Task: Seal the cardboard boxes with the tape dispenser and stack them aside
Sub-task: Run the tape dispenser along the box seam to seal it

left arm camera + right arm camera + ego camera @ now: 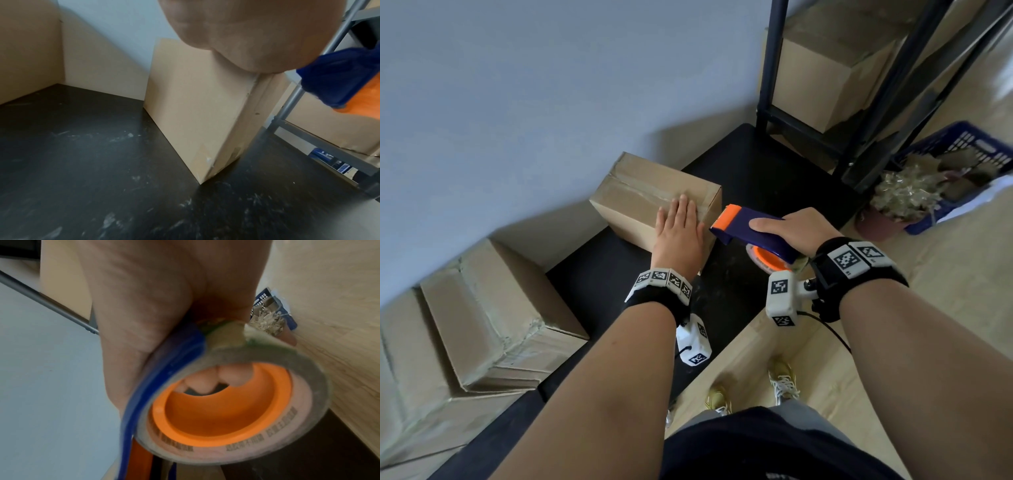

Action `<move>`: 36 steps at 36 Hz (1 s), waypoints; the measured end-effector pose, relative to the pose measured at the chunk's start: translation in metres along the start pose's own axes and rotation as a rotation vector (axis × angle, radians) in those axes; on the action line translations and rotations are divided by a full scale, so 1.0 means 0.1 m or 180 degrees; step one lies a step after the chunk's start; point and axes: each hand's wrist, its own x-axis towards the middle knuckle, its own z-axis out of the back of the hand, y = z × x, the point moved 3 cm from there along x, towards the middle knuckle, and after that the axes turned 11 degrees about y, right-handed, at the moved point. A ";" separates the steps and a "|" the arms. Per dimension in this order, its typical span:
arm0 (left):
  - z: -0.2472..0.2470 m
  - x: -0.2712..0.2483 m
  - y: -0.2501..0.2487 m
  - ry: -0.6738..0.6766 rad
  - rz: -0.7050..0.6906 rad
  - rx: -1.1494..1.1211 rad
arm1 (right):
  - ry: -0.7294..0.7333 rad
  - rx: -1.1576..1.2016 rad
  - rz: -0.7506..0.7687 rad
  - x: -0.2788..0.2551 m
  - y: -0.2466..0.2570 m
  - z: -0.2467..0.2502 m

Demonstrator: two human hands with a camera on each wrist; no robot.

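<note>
Head view, largest first: black desk (739, 178) against a grey wall, with a dark metal rack (859, 102) at the far right and a stack of taped boxes (482, 325) at the near left. Near the middle of the desk, 1 cardboard box (640, 205), closed, with clear tape already along its top seam. On the floor to the right, a blue basket (962, 164) with scrap in it.

Left hand (679, 233) flat on the near end of the box top, fingers straight, pressing, holding nothing. Right hand (794, 229) curled round the blue and orange tape dispenser (753, 229), fingertips (205, 381) showing through the orange core in the right wrist view. Toothed orange edge just beside the box's near right corner; touching or apart cannot be told.

Step in hand, by judgement: finishing the strip at the box end. Best done by keeping the palm firmly down so the box cannot slide, carrying the tape over the edge onto the side, tilting the teeth into it for a clean tear, then rubbing the tail flat.
</note>
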 end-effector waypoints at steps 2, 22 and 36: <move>-0.01 0.00 -0.01 -0.0021 -0.0008 0.0027 | 0.0017 0.0052 -0.0040 0.00 0.00 0.02; 0.08 0.11 0.01 -0.0505 0.0363 -0.0838 | 0.0132 -0.0173 -0.0487 0.21 -0.07 -0.06; 0.05 0.18 -0.05 -0.0718 0.0256 -0.0524 | 0.0094 0.0046 -0.0589 0.39 0.29 -0.07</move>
